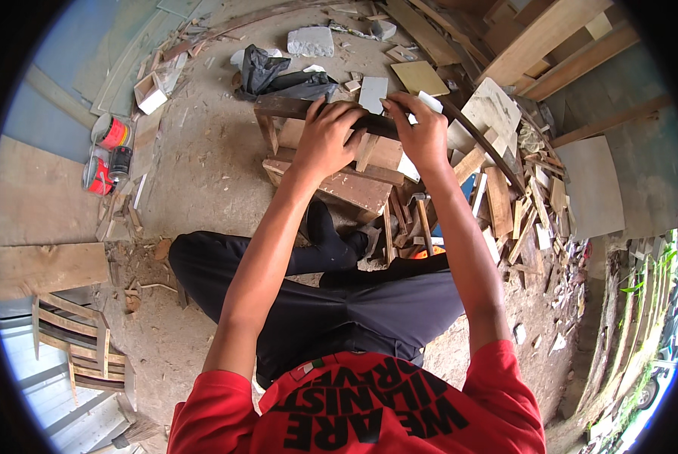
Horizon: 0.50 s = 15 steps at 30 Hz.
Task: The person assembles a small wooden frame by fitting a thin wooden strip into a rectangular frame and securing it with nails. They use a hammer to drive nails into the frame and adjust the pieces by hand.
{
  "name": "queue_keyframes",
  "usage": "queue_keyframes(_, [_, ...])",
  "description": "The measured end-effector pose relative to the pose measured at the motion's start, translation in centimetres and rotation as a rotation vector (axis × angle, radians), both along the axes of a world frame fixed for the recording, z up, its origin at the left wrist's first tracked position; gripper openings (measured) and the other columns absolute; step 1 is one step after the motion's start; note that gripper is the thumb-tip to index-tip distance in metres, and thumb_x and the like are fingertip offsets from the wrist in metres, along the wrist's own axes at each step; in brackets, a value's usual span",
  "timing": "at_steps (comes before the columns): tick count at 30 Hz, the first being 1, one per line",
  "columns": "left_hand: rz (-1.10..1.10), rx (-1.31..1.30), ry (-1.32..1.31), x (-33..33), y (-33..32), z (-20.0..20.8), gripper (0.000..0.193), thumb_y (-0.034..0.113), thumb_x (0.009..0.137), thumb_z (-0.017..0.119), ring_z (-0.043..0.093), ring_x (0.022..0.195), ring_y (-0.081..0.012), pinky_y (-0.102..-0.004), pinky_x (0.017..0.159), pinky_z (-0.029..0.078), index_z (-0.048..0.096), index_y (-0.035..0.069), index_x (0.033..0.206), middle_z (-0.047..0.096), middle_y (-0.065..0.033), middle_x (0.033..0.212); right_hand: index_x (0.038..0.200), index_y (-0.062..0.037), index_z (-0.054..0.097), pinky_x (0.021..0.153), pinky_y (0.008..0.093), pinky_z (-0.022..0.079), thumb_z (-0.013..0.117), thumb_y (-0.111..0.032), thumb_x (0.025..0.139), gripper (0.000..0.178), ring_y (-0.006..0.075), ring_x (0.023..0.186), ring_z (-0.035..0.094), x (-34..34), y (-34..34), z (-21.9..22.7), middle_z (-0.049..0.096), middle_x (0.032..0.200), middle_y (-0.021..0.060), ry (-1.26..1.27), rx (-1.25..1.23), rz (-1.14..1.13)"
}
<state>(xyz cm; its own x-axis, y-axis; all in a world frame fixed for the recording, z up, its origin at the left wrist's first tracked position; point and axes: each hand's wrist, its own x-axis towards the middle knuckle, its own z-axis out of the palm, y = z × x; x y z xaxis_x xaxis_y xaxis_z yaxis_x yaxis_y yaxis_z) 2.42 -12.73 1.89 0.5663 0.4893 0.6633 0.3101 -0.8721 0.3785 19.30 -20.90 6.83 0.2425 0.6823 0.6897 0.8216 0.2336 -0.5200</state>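
1. Head view: the left hand (327,140) and right hand (423,136) sit at twelve o'clock, well apart, both closed over one dark wooden bar (372,123); their undersides are hidden.
2. The bar lies at twelve o'clock, along the top of a low wooden bench-like frame (358,191); whether it is loose or fixed there, I cannot tell.
3. The step in hand looks like steadying or positioning the bar; my judgement is that the next move calls for an even hold from both hands, so neither end tips.
4. Counted near the work: two hands, one held bar, one frame, one hammer-like tool (423,225) toward three o'clock, and one curved dark strip (490,147) at two o'clock.
5. Counted farther off: two red tins (114,134) and one black can (120,162) near ten o'clock, one white open box (151,94) at ten, one black plastic bag (267,72) near eleven, one pale block (311,41) at twelve, one slatted wooden piece (82,321) at eight.
6. Wood offcuts (498,203) heap toward three o'clock, too jumbled to count.
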Motion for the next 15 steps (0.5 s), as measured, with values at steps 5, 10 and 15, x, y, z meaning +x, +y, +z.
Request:
queue_keyframes(5, [-0.005, -0.018, -0.006, -0.07, -0.26, 0.28, 0.029, 0.016, 0.089, 0.069, 0.062, 0.115, -0.0268, -0.0507, 0.113, 0.033, 0.067, 0.012, 0.117, 0.068, -0.0048, 0.118, 0.101, -0.0022, 0.072, 0.071, 0.0382, 0.057, 0.076, -0.014, 0.089, 0.017, 0.0353, 0.084, 0.073, 0.48, 0.13, -0.21, 0.074, 0.093, 0.0183, -0.010, 0.008, -0.002])
queue_keyframes(10, [0.002, -0.008, -0.002, -0.14, -0.30, 0.45, 0.031, 0.017, 0.089, 0.070, 0.062, 0.115, -0.0266, -0.0506, 0.113, 0.033, 0.067, 0.012, 0.119, 0.068, -0.0048, 0.118, 0.101, -0.0025, 0.072, 0.072, 0.0393, 0.057, 0.075, -0.014, 0.089, 0.017, 0.0363, 0.085, 0.073, 0.42, 0.03, -0.17, 0.074, 0.093, 0.0190, 0.000, -0.039, 0.005])
queue_keyframes(15, [0.007, -0.008, 0.009, -0.18, -0.48, 0.58, 0.031, 0.017, 0.089, 0.070, 0.062, 0.116, -0.0268, -0.0504, 0.114, 0.033, 0.067, 0.011, 0.119, 0.068, -0.0053, 0.118, 0.102, -0.0031, 0.073, 0.073, 0.0398, 0.057, 0.075, -0.015, 0.089, 0.017, 0.0367, 0.085, 0.073, 0.52, 0.01, -0.20, 0.074, 0.093, 0.0194, 0.010, -0.056, 0.006])
